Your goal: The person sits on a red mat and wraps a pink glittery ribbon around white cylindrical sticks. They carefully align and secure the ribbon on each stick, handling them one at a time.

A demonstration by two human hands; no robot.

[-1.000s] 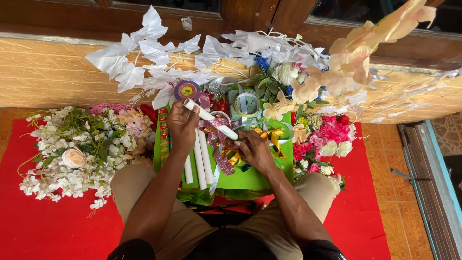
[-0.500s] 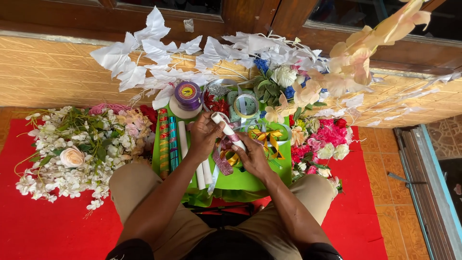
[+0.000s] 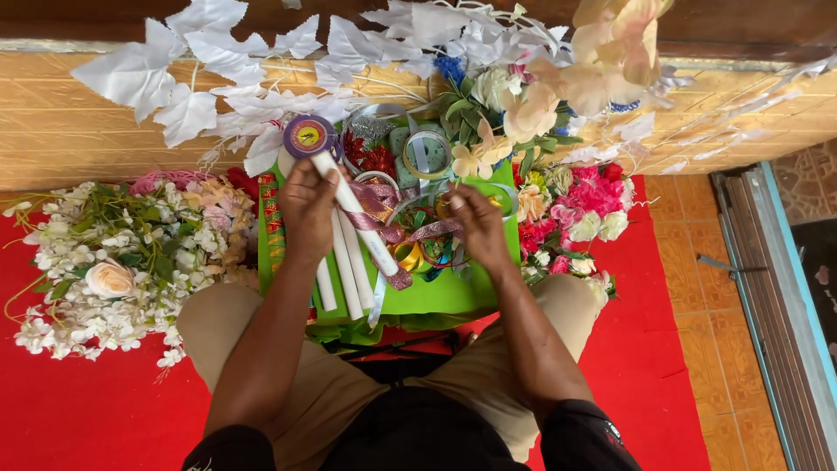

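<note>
Left hand (image 3: 307, 202) closed around a white stick (image 3: 356, 214), right hand (image 3: 478, 220) pinching ribbon (image 3: 410, 234) (pink, glittery) over green tray (image 3: 436, 296); flower bunches (image 3: 113, 253) crowding both sides.

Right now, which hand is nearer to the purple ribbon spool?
Left. The left hand sits just below the purple ribbon spool, gripping a white rod. The right hand is farther off, to the spool's right among loose ribbons.

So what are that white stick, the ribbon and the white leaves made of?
The white stick in the left hand looks like smooth rolled paper or plastic; I can't tell which. The ribbon near the right hand seems a thin glittery fabric, since it drapes and shines. The white leaves look artificial, probably painted cloth or plastic.
</note>
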